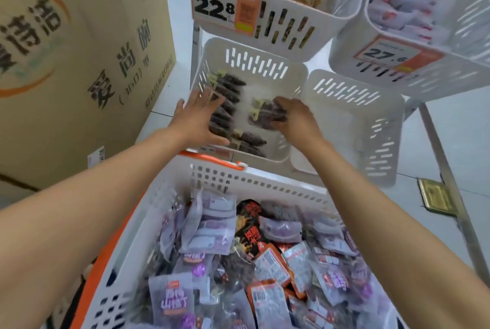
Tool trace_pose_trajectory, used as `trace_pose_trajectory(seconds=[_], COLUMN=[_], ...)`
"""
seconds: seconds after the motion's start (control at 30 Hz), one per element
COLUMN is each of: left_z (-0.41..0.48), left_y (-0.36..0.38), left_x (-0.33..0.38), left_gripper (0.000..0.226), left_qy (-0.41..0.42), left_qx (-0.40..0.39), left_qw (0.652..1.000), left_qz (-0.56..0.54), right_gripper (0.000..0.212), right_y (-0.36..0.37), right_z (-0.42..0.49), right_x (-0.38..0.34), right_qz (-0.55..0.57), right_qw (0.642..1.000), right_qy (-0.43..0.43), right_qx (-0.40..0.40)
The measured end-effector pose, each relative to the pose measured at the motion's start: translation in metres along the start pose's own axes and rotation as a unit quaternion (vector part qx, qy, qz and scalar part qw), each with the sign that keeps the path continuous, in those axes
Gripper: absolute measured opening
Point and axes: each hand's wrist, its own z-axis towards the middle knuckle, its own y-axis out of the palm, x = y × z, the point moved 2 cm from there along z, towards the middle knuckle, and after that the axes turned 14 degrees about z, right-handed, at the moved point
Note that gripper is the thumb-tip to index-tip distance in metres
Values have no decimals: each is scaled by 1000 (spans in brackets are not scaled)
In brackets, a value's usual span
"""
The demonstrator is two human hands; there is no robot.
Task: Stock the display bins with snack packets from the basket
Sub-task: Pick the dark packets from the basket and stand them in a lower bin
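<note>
1. Your right hand point(294, 116) has its fingers curled round a bunch of dark packets point(266, 114) with yellowish tag ends, low over the middle of the lower display bin point(256, 65); the print on them is too blurred to read
2. Your left hand point(197, 116) holds nothing, its fingers straight and spread wide over the row of dark packets point(230, 85) along that bin's left side; you cannot tell whether it touches them
3. The price card point(213, 5) on the upper bin point(289, 26) reads "22.8"; its small print and the code on its orange part are not legible, and the pale snack packs inside are cut off by the top edge
4. The tilted card point(385, 56) on the upper right bin point(424, 74) reads "27.6", blurred; white-and-red packs show only dimly through the wall
5. A second slotted bin point(352, 106) stands just beside the lower one, on its right
6. The basket point(265, 183), white with an orange rim, sits nearest you, piled with purple packets point(173, 299), orange packets point(267, 259) and a black packet point(248, 222); their characters are too small to read, and the bottom edge cuts the basket off
7. The cardboard box point(79, 50) at left carries large dark Chinese characters and an orange ring logo, cut off at the frame's left edge
</note>
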Motion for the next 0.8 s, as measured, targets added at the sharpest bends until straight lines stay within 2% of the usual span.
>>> trace_pose_trajectory(seconds=[0.07,0.13,0.2,0.3,0.4,0.5,0.6,0.7,0.8], left_z=[9,14,18,18,13,-1,-31,-74,-118], left_y=[18,32,41,41,31,13,-4,-11,-8], left_x=[-3,-5,-7,-6,-2,9,30,55,65], left_gripper=[115,118,119,118,115,96,78,69,62], left_qy=[6,7,4,0,-4,-14,-4,28,43], left_qx=[-22,-31,-26,-34,-47,-16,44,67,82], left_qw=[999,998,998,998,998,1000,994,987,985], left_qz=[32,58,61,56,44,-18,-97,-145,-142], right_gripper=[59,62,51,39,47,61,62,56,47], right_y=[31,51,62,73,70,50,27,10,14], right_z=[15,24,32,35,29,6,-41,-110,-178], right_x=[12,23,33,38,32,15,-14,-35,-31], right_qz=[-1,87,136,119,131,92,99,153,223], right_qw=[992,976,977,984,979,986,992,986,973], right_qy=[30,78,80,65,74,56,-3,-59,-48], right_qx=[-120,-184,-141,-113,-135,-129,-75,-26,-23])
